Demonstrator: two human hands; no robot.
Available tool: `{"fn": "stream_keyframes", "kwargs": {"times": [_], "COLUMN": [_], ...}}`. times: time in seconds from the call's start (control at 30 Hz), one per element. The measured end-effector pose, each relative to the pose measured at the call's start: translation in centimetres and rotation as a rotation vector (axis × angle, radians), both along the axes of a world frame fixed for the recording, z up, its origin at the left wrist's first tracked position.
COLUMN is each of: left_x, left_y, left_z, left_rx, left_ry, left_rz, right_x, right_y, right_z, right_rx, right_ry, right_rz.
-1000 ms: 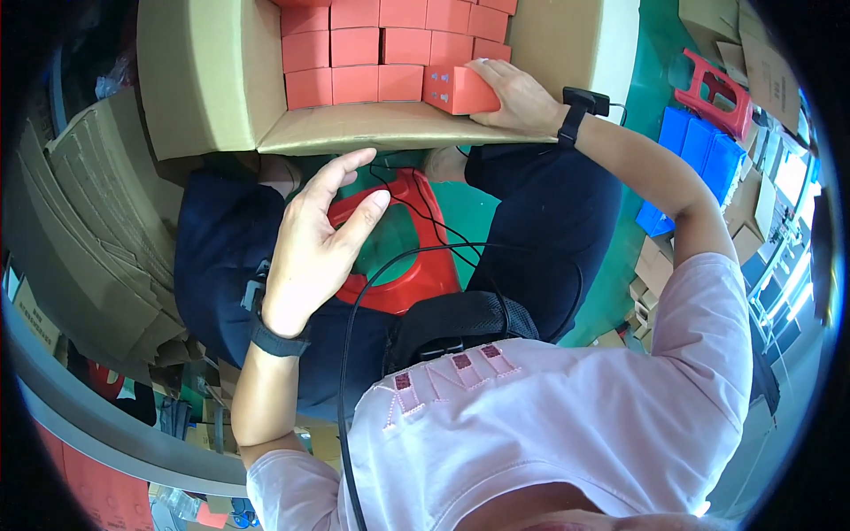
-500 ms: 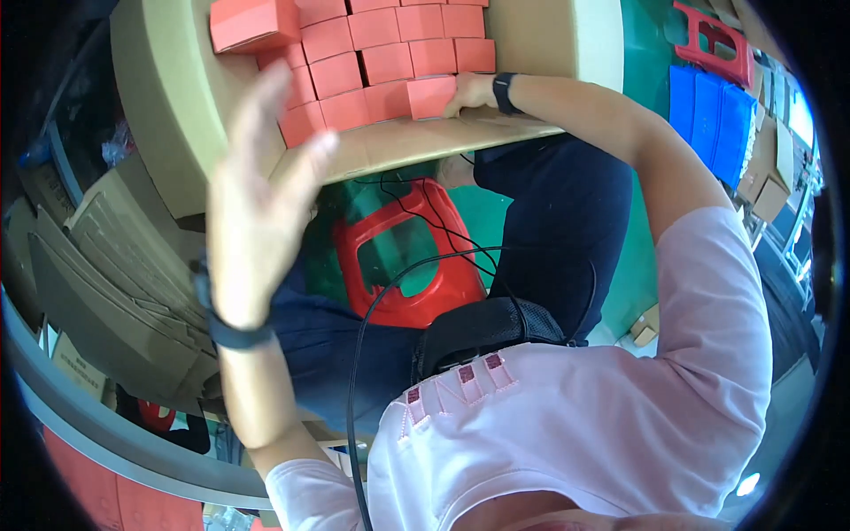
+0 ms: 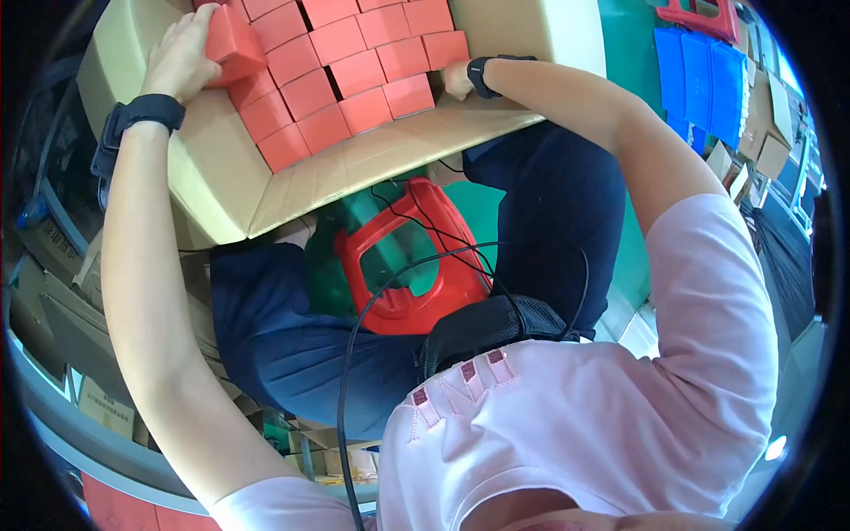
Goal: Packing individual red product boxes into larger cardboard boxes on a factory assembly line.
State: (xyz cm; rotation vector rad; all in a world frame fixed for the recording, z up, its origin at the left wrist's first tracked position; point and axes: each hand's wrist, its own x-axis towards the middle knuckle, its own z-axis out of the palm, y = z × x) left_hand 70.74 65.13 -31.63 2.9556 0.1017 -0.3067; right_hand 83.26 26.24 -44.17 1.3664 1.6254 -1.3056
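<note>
A big brown carton [image 3: 354,164] stands in front of me, filled with rows of small red boxes [image 3: 363,68]. At its left side my left hand [image 3: 181,57] is closed around a red box [image 3: 235,44] that sits higher than its neighbours, thumb on the near side and fingers over the far side. My right hand [image 3: 456,81] reaches inside the carton at the right end of the nearest row, beside the last red box [image 3: 409,96]. Its fingers point down and are mostly hidden, so whether they grip anything does not show.
A red plastic stool [image 3: 416,305] lies between my legs, with black cables [image 3: 425,257] running across it. Folded cardboard [image 3: 115,345] is stacked at the left. Blue bins [image 3: 699,84] and open cartons [image 3: 770,133] stand at the right.
My left hand has moved up and away onto the raised red box. The carton now sits turned and farther left in view. The nearest row's right-end box, tilted before, now lies level.
</note>
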Motion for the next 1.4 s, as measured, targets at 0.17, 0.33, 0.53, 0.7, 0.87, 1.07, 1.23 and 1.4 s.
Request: {"fn": "stream_keyframes", "kwargs": {"times": [0.17,0.33,0.53,0.7,0.87,1.07,1.23,1.4], "left_x": [0.0,-0.5,1.0,2.8,4.2,0.8,-1.4,-0.4], "left_y": [-5.5,-13.0,-21.6,-24.2,-23.8,-20.9,-23.1,-26.5], "left_z": [4.7,4.3,1.9,-1.6,-2.2,-7.1,-7.3,-10.1], "left_rx": [-0.277,-0.498,-0.870,-0.870,-0.938,-0.911,-0.355,-0.183], "left_ry": [-0.223,-0.344,-0.188,-0.178,-0.030,0.248,0.335,0.482], "left_rz": [0.016,-0.001,0.168,0.154,-0.034,-0.038,-0.506,-0.493], "right_x": [-0.6,1.7,9.0,5.4,2.7,5.8,8.8,9.4], "right_y": [-3.9,-4.2,2.3,3.9,3.8,-0.3,4.5,7.5], "right_z": [-2.6,-3.7,8.6,20.1,20.4,17.6,21.2,20.9], "right_rx": [0.209,0.183,0.213,0.814,0.570,0.517,0.044,0.064], "right_ry": [-0.341,-0.382,-0.348,0.110,-0.131,-0.153,-0.014,-0.024], "right_rz": [-1.047,-0.757,-0.365,-0.402,-0.442,-0.419,-0.293,-0.452]}}
